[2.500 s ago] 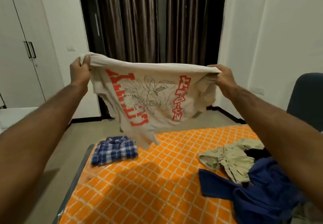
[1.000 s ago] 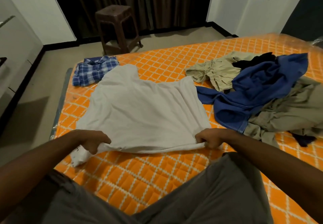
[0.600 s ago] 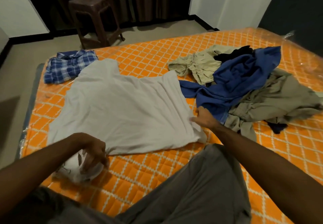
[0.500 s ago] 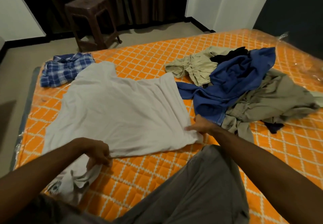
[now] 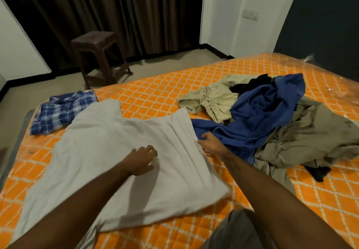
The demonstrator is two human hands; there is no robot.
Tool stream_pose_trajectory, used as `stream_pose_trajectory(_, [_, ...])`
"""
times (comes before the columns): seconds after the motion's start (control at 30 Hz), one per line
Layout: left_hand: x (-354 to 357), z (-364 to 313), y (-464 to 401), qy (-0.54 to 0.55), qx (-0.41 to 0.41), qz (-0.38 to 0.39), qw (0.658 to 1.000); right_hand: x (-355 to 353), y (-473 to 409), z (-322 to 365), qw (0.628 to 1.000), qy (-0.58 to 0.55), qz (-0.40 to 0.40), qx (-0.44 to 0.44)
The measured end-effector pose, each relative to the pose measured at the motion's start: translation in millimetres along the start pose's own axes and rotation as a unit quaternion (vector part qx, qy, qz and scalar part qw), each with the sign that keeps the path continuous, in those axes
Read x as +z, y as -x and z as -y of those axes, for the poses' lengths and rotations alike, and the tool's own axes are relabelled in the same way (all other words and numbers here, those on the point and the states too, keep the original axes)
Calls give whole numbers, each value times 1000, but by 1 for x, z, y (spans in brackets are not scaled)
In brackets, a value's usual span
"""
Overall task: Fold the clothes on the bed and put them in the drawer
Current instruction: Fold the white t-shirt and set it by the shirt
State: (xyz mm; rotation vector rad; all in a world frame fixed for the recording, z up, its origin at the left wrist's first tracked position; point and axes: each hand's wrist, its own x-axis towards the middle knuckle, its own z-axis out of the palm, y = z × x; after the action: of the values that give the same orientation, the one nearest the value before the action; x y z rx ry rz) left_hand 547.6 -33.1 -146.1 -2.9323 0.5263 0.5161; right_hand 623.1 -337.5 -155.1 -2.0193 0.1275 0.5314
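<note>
A pale T-shirt [image 5: 108, 151] lies spread face down on the orange quilted bed [image 5: 155, 97]. My left hand [image 5: 140, 158] rests flat on the middle of the shirt, fingers relaxed. My right hand [image 5: 210, 144] is at the shirt's right edge, fingers against the fabric beside a blue garment [image 5: 258, 116]; whether it grips the edge is unclear. A folded blue plaid shirt [image 5: 62, 110] sits at the bed's far left corner. A heap of unfolded clothes, khaki [image 5: 211, 101] and olive [image 5: 310, 138] pieces with the blue one, lies on the right.
A dark brown stool [image 5: 99, 56] stands on the floor beyond the bed, in front of dark curtains [image 5: 116, 11]. A dark headboard [image 5: 320, 25] rises at the right. My grey-trousered leg [image 5: 239, 231] is at the bottom edge.
The shirt went from held up in the air to laid on the bed. My left hand left the bunched lower-left corner and moved onto the shirt's middle; my right hand slid up the right edge.
</note>
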Motion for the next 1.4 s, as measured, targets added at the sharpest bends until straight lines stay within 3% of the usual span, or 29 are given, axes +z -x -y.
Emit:
stream_pose_trajectory(0.1, [-12,-7,-48,21,-34,-6,999,-5,-44,27,1000,-9,-8,-28])
stream_pose_trajectory(0.23, [-17,1,-99,56,-83,56,993,-13,-101,43,994,57,-7,-93])
stream_pose_trajectory(0.33, [-6,15,-121,74,-95,104,987,-10,-138,10,952,246,73,-168])
stream_pose_trajectory(0.4, [4,28,-128,95,-93,118,984,-9,-163,-18,923,337,65,-176])
stream_pose_trajectory(0.53, [15,39,-127,99,-63,97,988,-31,-190,-21,926,337,-127,-114])
stream_pose_trajectory(0.67, [15,41,-124,103,-47,76,991,-45,-198,12,901,333,-280,-1])
stream_pose_trajectory(0.77, [14,41,-121,105,-42,66,991,-20,-182,31,840,418,-346,-33])
stream_pose_trajectory(0.9, [15,41,-116,110,-42,56,992,10,-161,54,791,481,-331,-183])
stream_pose_trajectory(0.97, [15,41,-116,107,-39,52,992,15,-168,60,819,419,-300,-253])
stream_pose_trajectory(1.07, [17,41,-113,106,-44,49,992,20,-182,76,875,319,-135,-337])
stream_pose_trajectory(1.13, [20,42,-113,103,-48,53,992,23,-191,86,893,335,12,-302])
stream_pose_trajectory(1.2, [19,41,-114,100,-48,56,992,22,-204,85,878,412,71,-232])
stream_pose_trajectory(1.27, [20,41,-114,99,-42,48,993,15,-213,77,877,440,14,-195])
stream_pose_trajectory(1.33, [23,43,-113,107,-37,31,993,2,-220,71,894,408,-84,-162])
stream_pose_trajectory(1.4, [27,45,-113,119,-37,22,992,-13,-223,68,909,380,-126,-119])
